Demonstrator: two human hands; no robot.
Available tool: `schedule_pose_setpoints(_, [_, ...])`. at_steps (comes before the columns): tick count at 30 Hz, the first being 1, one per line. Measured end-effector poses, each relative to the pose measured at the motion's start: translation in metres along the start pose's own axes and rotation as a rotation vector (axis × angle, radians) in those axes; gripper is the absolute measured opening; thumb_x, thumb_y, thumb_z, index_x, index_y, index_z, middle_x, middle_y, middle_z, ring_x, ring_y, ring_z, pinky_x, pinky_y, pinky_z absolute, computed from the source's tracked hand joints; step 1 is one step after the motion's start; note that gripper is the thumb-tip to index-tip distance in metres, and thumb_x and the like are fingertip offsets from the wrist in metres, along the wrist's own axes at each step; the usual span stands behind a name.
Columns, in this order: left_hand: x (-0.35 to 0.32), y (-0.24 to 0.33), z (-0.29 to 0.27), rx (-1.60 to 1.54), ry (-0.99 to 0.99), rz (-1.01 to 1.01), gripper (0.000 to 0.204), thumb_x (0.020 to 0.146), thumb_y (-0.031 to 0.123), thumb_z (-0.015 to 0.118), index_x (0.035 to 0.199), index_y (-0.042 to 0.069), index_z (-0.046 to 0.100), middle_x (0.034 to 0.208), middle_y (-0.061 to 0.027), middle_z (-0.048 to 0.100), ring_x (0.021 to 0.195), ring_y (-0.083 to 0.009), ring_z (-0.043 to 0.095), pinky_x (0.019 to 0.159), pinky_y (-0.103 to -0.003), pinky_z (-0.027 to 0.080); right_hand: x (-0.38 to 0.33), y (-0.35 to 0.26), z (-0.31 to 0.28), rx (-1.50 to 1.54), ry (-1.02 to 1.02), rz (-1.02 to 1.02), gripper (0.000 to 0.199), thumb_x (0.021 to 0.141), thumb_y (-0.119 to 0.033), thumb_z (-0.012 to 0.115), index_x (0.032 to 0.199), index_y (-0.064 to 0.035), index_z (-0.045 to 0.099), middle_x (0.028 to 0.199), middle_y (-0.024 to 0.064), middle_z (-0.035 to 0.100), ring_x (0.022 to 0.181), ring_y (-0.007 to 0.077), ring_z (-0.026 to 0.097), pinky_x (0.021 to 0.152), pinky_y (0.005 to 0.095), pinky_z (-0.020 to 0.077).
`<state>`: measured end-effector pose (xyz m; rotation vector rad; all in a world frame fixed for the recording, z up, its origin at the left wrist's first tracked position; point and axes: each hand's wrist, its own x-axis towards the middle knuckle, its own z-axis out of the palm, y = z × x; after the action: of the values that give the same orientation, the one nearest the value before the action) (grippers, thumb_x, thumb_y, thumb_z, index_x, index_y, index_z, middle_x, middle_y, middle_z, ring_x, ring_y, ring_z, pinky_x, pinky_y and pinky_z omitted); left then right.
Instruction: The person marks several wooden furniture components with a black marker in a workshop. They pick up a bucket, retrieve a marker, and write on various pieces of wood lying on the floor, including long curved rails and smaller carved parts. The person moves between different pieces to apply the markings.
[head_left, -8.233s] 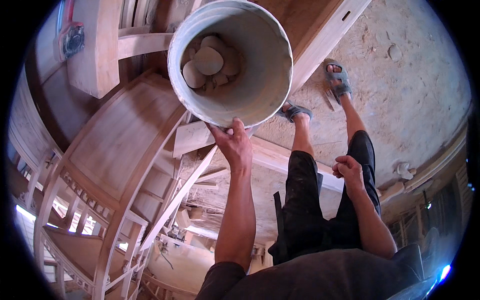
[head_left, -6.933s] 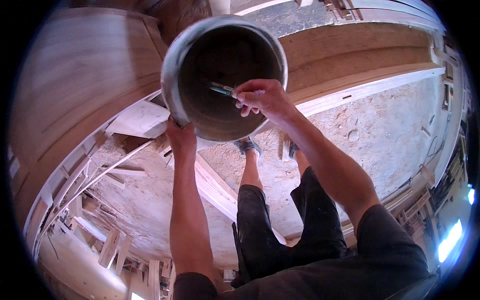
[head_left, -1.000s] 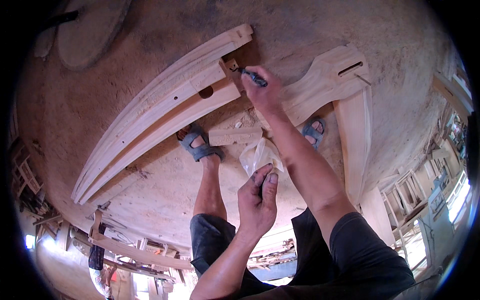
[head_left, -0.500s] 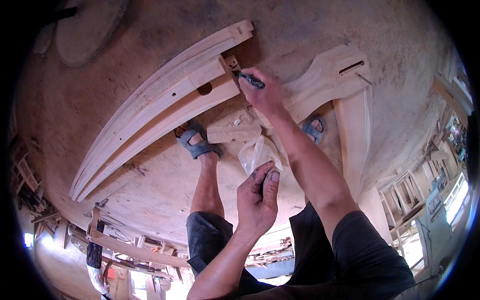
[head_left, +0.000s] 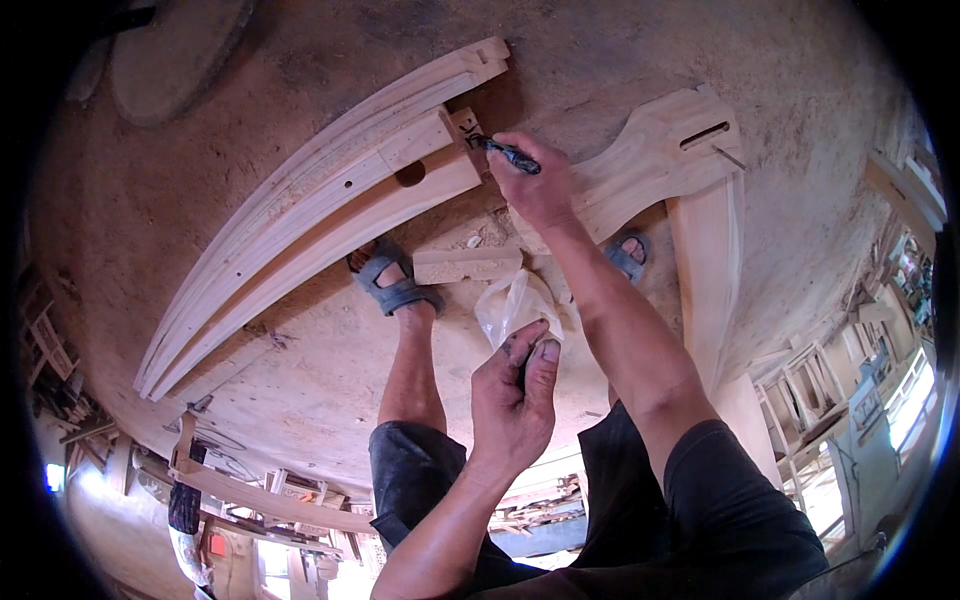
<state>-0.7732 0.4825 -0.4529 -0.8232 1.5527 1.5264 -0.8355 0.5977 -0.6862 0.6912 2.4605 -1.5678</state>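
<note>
Right hand [head_left: 534, 185] grips a marker [head_left: 519, 158] against the marked wood end [head_left: 463, 120]; light strokes suit. Left hand [head_left: 513, 405] curls at plastic bag [head_left: 511, 303], grip unclear.

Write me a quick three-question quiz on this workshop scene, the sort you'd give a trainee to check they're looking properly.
1. Which of the person's hands holds the pen?
2. True or false: the person wears closed boots.
3. Compared with the pen, the wide slotted board lies:
A. to the left
B. to the right
C. straight below

Key:
1. The right hand.
2. False; they are open sandals.
3. B.
</note>
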Motion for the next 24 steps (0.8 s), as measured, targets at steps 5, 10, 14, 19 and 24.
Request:
schedule_pose_setpoints(5, [-0.001,0.001,0.0,-0.03,-0.001,-0.018,0.03,0.098,0.017,0.058,0.114,-0.008,0.06,0.077,-0.0039,0.058,0.072,-0.0086,0.049,0.068,-0.023,0.043,-0.007,0.007,0.001,-0.014,0.02,-0.039,0.018,0.082,-0.013,0.072,0.097,-0.0046,0.069,0.072,0.0051,0.067,0.065,0.0084,0.062,0.062,0.0266,0.0515])
schedule_pose_setpoints(10, [-0.001,0.0,-0.001,-0.008,0.001,0.007,0.031,0.098,0.018,0.058,0.114,-0.008,0.06,0.081,-0.0071,0.06,0.074,-0.0099,0.051,0.07,-0.024,0.044,-0.002,0.001,-0.001,0.025,0.054,-0.028,0.017,0.081,-0.013,0.072,0.096,-0.0045,0.069,0.072,0.0061,0.068,0.065,0.0083,0.062,0.062,0.0263,0.0513])
schedule_pose_setpoints(14, [0.0,-0.005,-0.002,0.004,-0.005,0.035,0.031,0.098,0.019,0.058,0.113,-0.008,0.06,0.082,-0.0092,0.062,0.075,-0.0107,0.052,0.071,-0.025,0.045,0.004,-0.004,-0.001,-0.009,0.061,-0.054,0.016,0.08,-0.012,0.072,0.094,-0.004,0.069,0.072,0.0062,0.068,0.065,0.0084,0.062,0.061,0.026,0.051])
schedule_pose_setpoints(19, [0.0,-0.002,-0.002,-0.001,-0.01,-0.006,0.032,0.098,0.019,0.058,0.113,-0.008,0.06,0.08,-0.0091,0.061,0.073,-0.0106,0.052,0.07,-0.025,0.045,0.004,-0.004,-0.004,-0.025,0.037,-0.066,0.017,0.078,-0.015,0.072,0.091,-0.0051,0.069,0.074,0.0093,0.069,0.068,0.0152,0.067,0.064,0.0295,0.0529])
schedule_pose_setpoints(24, [0.001,-0.001,-0.001,-0.017,-0.013,0.004,0.032,0.098,0.019,0.059,0.114,-0.008,0.06,0.077,-0.0066,0.058,0.071,-0.0097,0.05,0.068,-0.024,0.044,-0.008,0.0,-0.008,-0.052,0.031,-0.082,0.014,0.08,-0.012,0.07,0.09,-0.0038,0.068,0.07,0.0069,0.067,0.064,0.0095,0.063,0.061,0.0273,0.0517])
